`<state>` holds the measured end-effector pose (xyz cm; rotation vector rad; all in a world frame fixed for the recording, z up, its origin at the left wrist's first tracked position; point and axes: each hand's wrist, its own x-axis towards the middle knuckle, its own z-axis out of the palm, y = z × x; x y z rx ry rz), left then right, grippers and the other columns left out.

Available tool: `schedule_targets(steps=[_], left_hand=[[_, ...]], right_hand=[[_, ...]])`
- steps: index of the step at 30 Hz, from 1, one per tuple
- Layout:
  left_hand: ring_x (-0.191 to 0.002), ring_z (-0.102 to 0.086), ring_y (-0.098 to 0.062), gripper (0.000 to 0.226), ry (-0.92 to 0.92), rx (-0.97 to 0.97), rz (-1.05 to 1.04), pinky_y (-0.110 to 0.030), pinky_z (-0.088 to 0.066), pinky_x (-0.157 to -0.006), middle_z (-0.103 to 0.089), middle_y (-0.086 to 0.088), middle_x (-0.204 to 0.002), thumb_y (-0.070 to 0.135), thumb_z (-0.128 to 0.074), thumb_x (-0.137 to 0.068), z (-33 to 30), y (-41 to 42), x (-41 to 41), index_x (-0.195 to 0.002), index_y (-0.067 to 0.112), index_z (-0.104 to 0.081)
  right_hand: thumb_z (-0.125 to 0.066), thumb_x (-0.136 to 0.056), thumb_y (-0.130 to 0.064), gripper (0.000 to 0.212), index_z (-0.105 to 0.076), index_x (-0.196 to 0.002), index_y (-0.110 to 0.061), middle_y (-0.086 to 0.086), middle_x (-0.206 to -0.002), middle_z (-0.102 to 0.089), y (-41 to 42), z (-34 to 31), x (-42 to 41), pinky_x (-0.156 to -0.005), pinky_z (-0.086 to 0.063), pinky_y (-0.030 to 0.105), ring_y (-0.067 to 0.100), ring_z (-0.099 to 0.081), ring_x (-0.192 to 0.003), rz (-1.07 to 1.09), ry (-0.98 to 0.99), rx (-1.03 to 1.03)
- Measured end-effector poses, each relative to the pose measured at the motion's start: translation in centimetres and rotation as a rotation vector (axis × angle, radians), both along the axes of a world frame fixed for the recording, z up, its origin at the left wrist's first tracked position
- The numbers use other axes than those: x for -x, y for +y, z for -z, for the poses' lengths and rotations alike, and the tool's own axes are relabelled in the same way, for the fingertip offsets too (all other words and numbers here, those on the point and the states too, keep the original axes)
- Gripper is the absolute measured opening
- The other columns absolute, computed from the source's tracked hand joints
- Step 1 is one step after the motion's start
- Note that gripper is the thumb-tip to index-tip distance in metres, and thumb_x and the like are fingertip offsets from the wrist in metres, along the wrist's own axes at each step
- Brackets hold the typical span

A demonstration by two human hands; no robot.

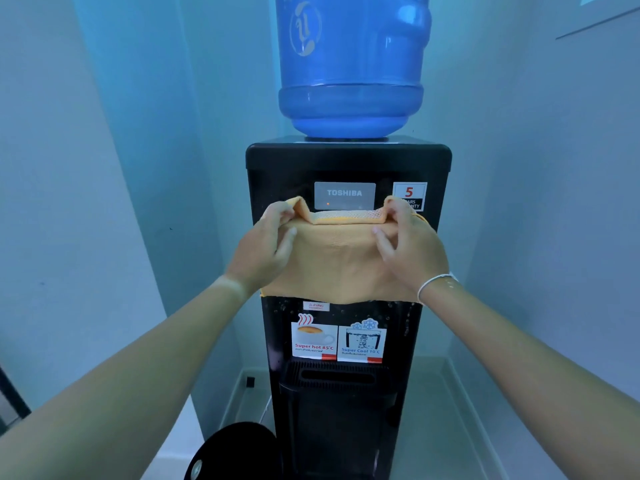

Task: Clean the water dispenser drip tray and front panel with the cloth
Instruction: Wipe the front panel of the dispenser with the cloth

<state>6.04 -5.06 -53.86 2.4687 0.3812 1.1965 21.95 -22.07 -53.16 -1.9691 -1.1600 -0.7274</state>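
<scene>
A black water dispenser (pixel 346 161) stands in a narrow alcove straight ahead. Its front panel (pixel 277 188) carries a grey brand plate and a warranty sticker. An orange cloth (pixel 337 265) hangs spread in front of the panel's middle, hiding the taps. My left hand (pixel 266 247) grips the cloth's upper left corner. My right hand (pixel 408 244) grips the upper right corner, with a white bracelet on the wrist. Water drops dot the panel just below the cloth. The black drip tray (pixel 337 374) sits lower down, under the hot and cool stickers.
A blue water bottle (pixel 353 64) sits upside down on the dispenser's top. Pale walls close in on both sides. A black round object (pixel 235 452) shows at the bottom, left of the dispenser. A dark frame edge (pixel 10 396) is at far left.
</scene>
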Motion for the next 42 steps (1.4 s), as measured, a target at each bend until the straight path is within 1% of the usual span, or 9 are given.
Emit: schedule_targets(steps=[2,5,8,15,19,24,35,38,42], left_hand=[[-0.087,-0.056,-0.022,0.021,0.034,-0.054,-0.018,-0.032,-0.041,-0.072,-0.062,-0.002,-0.105,0.025,-0.044,-0.092,0.1,0.7,0.3,-0.110,0.015,-0.042],[-0.080,-0.046,-0.016,0.028,0.126,-0.217,-0.003,-0.025,-0.035,-0.065,-0.054,0.005,-0.089,0.034,-0.040,-0.089,-0.4,1.1,0.8,-0.105,0.017,-0.054],[-0.085,-0.043,-0.011,0.031,0.173,-0.259,-0.013,-0.022,-0.030,-0.066,-0.054,0.010,-0.095,0.033,-0.039,-0.090,-0.9,1.6,1.4,-0.109,0.019,-0.059],[-0.087,-0.046,-0.015,0.039,0.267,-0.232,-0.063,-0.026,-0.032,-0.069,-0.057,-0.002,-0.107,0.035,-0.037,-0.088,-1.6,1.3,1.6,-0.122,0.021,-0.051],[-0.117,-0.048,-0.021,0.049,0.295,-0.271,-0.058,-0.024,-0.032,-0.089,-0.057,-0.003,-0.127,0.037,-0.035,-0.089,-1.7,0.2,0.7,-0.132,0.018,-0.049],[-0.128,-0.043,-0.017,0.056,0.327,-0.378,-0.042,-0.029,-0.033,-0.102,-0.052,-0.001,-0.138,0.041,-0.033,-0.090,-1.9,-1.8,-1.8,-0.139,0.014,-0.044],[-0.124,-0.048,-0.018,0.056,0.257,-0.130,-0.105,-0.032,-0.039,-0.096,-0.056,0.002,-0.133,0.044,-0.030,-0.087,-1.3,1.8,1.8,-0.134,0.020,-0.051],[-0.126,-0.046,-0.017,0.062,0.273,-0.133,-0.087,-0.040,-0.040,-0.101,-0.055,0.003,-0.135,0.050,-0.029,-0.086,-1.3,2.1,1.9,-0.133,0.018,-0.050],[-0.126,-0.046,-0.019,0.058,0.276,-0.188,-0.074,-0.036,-0.039,-0.103,-0.055,0.000,-0.135,0.046,-0.043,-0.085,-1.4,1.8,0.8,-0.133,0.014,-0.050]], right_hand=[[-0.053,-0.088,-0.025,0.018,-0.053,-0.097,-0.009,0.004,-0.083,-0.060,0.1,0.2,-0.2,-0.066,-0.030,0.027,0.027,-0.055,-0.080,0.023,-0.063,0.037],[-0.051,-0.089,-0.028,0.019,-0.058,-0.095,-0.011,0.005,-0.084,-0.064,0.2,-0.1,0.1,-0.067,-0.033,0.028,0.026,-0.056,-0.081,0.019,-0.125,0.115],[-0.049,-0.090,-0.030,0.024,-0.058,-0.102,-0.012,0.005,-0.093,-0.066,1.2,-0.6,1.4,-0.074,-0.035,0.033,0.027,-0.056,-0.087,-0.037,-0.155,0.203],[-0.043,-0.092,-0.036,0.038,-0.048,-0.123,-0.014,0.005,-0.109,-0.063,2.4,-0.9,2.0,-0.090,-0.035,0.034,0.026,-0.053,-0.105,-0.019,-0.173,0.316],[-0.038,-0.094,-0.038,0.041,-0.049,-0.127,-0.016,0.005,-0.113,-0.064,0.1,-0.8,-0.4,-0.089,-0.038,0.035,0.026,-0.053,-0.107,0.071,-0.194,0.357],[-0.038,-0.095,-0.037,0.045,-0.046,-0.133,-0.015,0.004,-0.125,-0.060,-2.9,-0.5,-1.7,-0.089,-0.041,0.036,0.026,-0.052,-0.113,0.136,-0.101,0.331],[-0.034,-0.097,-0.036,0.046,-0.041,-0.137,-0.015,0.005,-0.129,-0.056,3.6,-1.3,2.9,-0.103,-0.031,0.036,0.026,-0.047,-0.120,0.051,-0.196,0.431],[-0.033,-0.097,-0.036,0.047,-0.037,-0.140,-0.014,0.005,-0.134,-0.052,5.1,-1.3,3.4,-0.107,-0.028,0.035,0.026,-0.044,-0.124,0.048,-0.209,0.455],[-0.035,-0.097,-0.038,0.049,-0.036,-0.140,-0.016,0.004,-0.133,-0.053,2.5,-1.3,1.7,-0.102,-0.031,0.033,0.024,-0.046,-0.121,0.069,-0.225,0.465]])
